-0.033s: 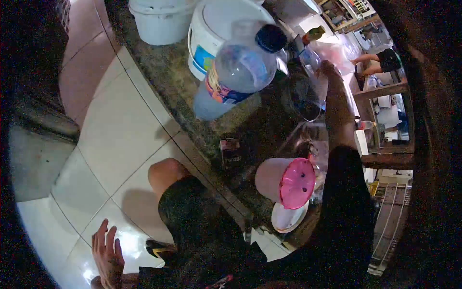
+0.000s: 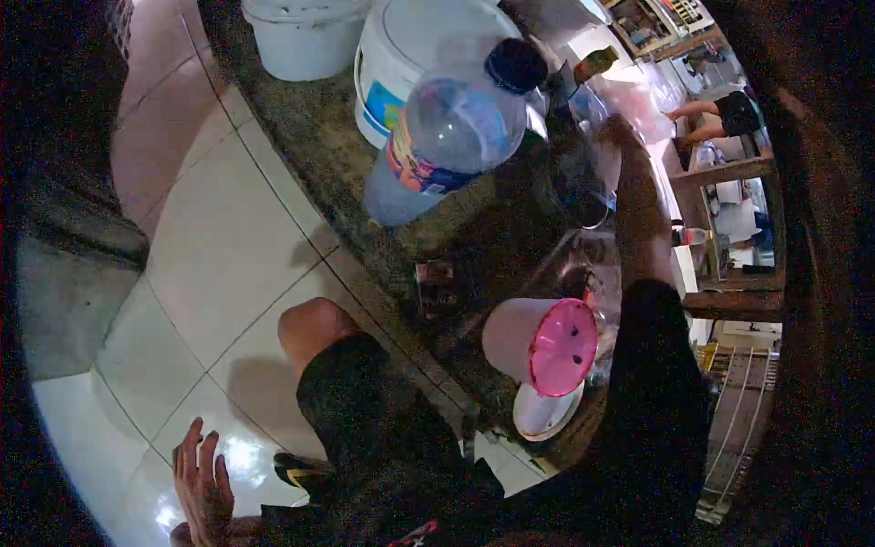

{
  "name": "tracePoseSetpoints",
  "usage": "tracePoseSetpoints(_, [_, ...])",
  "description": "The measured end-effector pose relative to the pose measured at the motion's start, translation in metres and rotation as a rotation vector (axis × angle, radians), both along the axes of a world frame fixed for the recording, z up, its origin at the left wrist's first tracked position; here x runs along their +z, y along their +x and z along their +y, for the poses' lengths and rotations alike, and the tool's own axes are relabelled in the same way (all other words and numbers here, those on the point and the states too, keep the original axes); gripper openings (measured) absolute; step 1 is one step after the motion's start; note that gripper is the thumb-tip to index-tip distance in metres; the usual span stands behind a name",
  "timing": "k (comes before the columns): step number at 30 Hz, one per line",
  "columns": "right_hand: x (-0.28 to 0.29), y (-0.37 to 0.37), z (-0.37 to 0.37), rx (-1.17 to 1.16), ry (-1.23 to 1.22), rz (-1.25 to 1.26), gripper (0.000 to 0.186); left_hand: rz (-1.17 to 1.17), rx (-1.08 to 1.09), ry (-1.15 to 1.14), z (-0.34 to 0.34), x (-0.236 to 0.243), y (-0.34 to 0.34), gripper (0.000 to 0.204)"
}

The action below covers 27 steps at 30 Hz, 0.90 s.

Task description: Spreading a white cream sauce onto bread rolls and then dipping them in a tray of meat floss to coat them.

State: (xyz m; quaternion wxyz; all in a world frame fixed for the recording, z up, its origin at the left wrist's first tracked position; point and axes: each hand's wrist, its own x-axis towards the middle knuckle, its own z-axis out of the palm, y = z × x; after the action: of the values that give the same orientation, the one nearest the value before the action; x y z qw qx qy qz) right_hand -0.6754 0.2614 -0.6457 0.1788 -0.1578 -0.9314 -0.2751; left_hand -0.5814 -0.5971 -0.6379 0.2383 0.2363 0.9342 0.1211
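My left hand (image 2: 202,479) hangs low over the white tiled floor, empty, its fingers apart. My right hand (image 2: 622,134) reaches to the upper right, at a clear plastic container (image 2: 588,187) beside a pinkish plastic bag (image 2: 652,98); its fingertips are too dim to make out. A large clear bottle (image 2: 442,137) with a dark cap stands on the worn dark counter (image 2: 305,137), against a white lidded bucket (image 2: 436,27). Below my right forearm are a pale cup with a pink top (image 2: 510,337) and a white round lid or dish (image 2: 547,419).
Another white bucket (image 2: 301,41) stands at the top. My bent knee (image 2: 314,328) is beside the counter's edge. At the far right another person's arms (image 2: 702,118) show among wooden shelves (image 2: 729,169) with assorted items. A grey concrete block (image 2: 68,310) borders the floor at left.
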Motion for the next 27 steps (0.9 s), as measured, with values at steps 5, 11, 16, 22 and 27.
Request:
tracePoseSetpoints(5, [-0.011,0.016,0.000,0.003,-0.019,-0.016,0.050,0.078,-0.042,-0.058,-0.024,-0.008,0.011,0.044])
tracePoseSetpoints(11, [0.019,0.020,-0.009,0.019,-0.009,0.021,0.046,0.102,0.005,-0.012,-0.002,0.003,0.008,0.044])
tracePoseSetpoints(16, [0.048,0.009,-0.017,0.053,0.019,0.054,0.042,0.112,-0.034,0.003,-0.006,0.006,0.008,0.043])
tracePoseSetpoints(22, [0.030,-0.019,-0.035,0.126,-0.001,0.046,0.038,0.044,0.100,-0.018,-0.022,0.008,0.013,0.037])
tracePoseSetpoints(27, [0.004,-0.042,-0.051,0.180,-0.041,0.056,0.035,0.148,-0.089,-0.041,-0.025,0.002,0.014,0.036])
